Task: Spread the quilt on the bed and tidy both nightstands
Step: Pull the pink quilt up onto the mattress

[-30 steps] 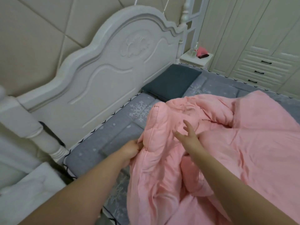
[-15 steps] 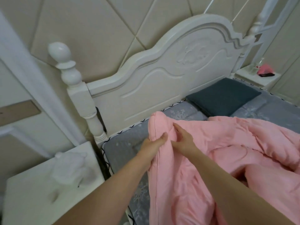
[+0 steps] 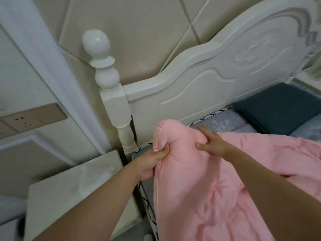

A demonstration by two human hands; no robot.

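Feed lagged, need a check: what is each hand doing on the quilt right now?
Left hand: closed, gripping the pink quilt at its corner edge.
Right hand: pinching the quilt beside the corner, some fingers extended.

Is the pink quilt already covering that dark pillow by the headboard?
No, the pink quilt is bunched near the bed's corner, and the dark pillow lies fully uncovered beyond it.

Pink quilt (image 3: pixel 217 180), grey snowflake-print sheet (image 3: pixel 224 124), dark teal pillow (image 3: pixel 278 108), white headboard (image 3: pixel 199 80)
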